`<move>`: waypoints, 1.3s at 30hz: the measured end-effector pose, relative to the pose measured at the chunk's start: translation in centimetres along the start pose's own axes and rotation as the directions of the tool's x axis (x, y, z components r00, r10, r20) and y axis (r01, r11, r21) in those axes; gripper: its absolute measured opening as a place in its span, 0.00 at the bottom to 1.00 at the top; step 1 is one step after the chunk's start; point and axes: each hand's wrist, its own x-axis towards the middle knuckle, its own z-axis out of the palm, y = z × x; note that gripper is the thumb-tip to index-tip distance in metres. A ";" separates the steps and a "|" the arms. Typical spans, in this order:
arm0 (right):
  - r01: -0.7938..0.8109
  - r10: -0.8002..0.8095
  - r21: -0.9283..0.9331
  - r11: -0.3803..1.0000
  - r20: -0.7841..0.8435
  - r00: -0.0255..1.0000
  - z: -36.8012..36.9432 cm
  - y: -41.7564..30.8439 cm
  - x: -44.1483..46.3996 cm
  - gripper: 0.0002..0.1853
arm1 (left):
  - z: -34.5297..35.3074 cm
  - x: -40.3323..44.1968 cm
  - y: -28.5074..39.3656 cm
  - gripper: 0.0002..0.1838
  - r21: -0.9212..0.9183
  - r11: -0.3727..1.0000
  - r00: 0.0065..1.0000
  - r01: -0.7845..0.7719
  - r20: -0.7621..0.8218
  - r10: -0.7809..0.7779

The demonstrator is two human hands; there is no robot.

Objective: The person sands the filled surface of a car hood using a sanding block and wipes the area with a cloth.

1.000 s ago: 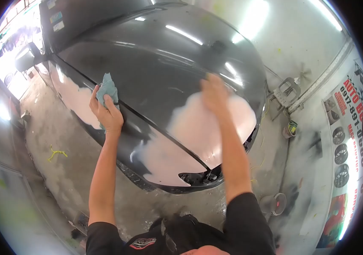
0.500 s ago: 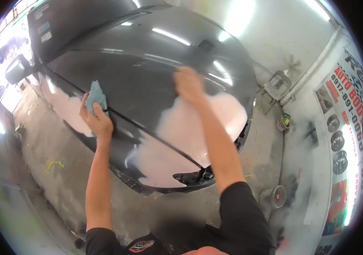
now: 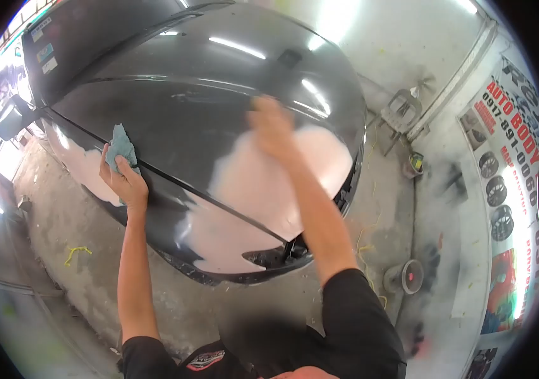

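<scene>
My left hand [image 3: 125, 183] grips a crumpled blue-green cloth [image 3: 121, 149] between thumb and fingers, over the car's near fender close to the hood seam. Motion smears my right hand [image 3: 272, 129], which is on the dark hood [image 3: 168, 120] at the upper edge of a large pale pinkish patch [image 3: 254, 174]. Its palm faces down, and I cannot make out whether anything lies under the fingers. The pale patch spreads over the hood's front corner and across the seam onto the fender. A second pale patch [image 3: 83, 161] lies on the fender beyond my left hand.
A side mirror [image 3: 13, 118] sticks out at the far left. By the right wall are a chair [image 3: 401, 112], a small bucket [image 3: 413, 165] and a larger bucket [image 3: 403, 276]. Yellow string [image 3: 77, 254] lies on the concrete floor [image 3: 61, 218]. A printed banner [image 3: 509, 158] hangs on the wall.
The whole view has shifted, so the car sits further left and slightly higher. My left hand still holds the cloth, and my right hand is still blurred at the patch's edge.
</scene>
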 end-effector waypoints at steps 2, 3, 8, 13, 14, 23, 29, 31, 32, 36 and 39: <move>0.084 -0.064 -0.149 0.985 0.134 0.989 1.1 -6.2 1.1 0.24 | -0.5 -0.2 -0.5 0.23 0.039 0.999 1.000 -0.007 0.025 0.006; 0.175 -0.147 -0.163 0.971 0.167 0.975 1.5 -6.0 1.8 0.23 | 0.0 0.0 -0.6 0.23 0.048 0.999 1.000 -0.011 0.018 0.010; 0.020 -0.048 -0.449 0.893 -0.050 0.998 -4.2 16.4 -2.3 0.20 | 0.1 0.6 0.0 0.24 -0.007 1.000 1.000 -0.014 -0.004 0.014; -0.057 0.084 -0.314 0.948 0.072 0.994 -3.7 2.6 0.7 0.21 | 0.2 0.3 -0.2 0.24 -0.014 1.000 1.000 -0.025 -0.012 0.024; 0.009 0.011 -0.233 0.973 0.083 0.996 -0.2 -1.6 1.8 0.22 | 0.2 0.5 -0.1 0.24 -0.004 1.000 1.000 -0.013 -0.010 0.013; -0.134 0.201 -0.270 0.954 0.243 0.949 -5.9 5.2 -2.7 0.34 | -0.2 0.6 0.5 0.23 0.023 0.999 1.000 -0.026 0.010 0.025; 0.091 0.016 -0.231 0.969 0.423 0.906 4.9 -11.6 4.8 0.37 | -0.3 0.5 1.1 0.23 0.038 0.999 1.000 0.005 -0.005 -0.005; 0.189 -0.093 -0.207 0.960 0.399 0.912 5.5 -12.5 5.5 0.36 | 0.1 0.9 1.2 0.23 0.046 0.999 1.000 -0.014 -0.013 0.014; 0.262 -0.164 -0.193 0.946 0.411 0.897 4.8 -11.5 4.8 0.35 | 0.1 0.9 0.9 0.23 0.055 0.998 0.999 -0.040 -0.008 0.041; 0.406 -0.324 -0.090 0.909 0.459 0.827 -3.2 -8.6 -6.3 0.31 | -0.5 0.6 0.4 0.22 0.041 0.998 0.999 -0.048 0.016 0.047; 0.441 -0.351 -0.100 0.892 0.462 0.815 -2.2 -7.4 -5.9 0.28 | -0.4 0.9 0.7 0.22 -0.031 0.999 0.999 -0.035 -0.005 0.035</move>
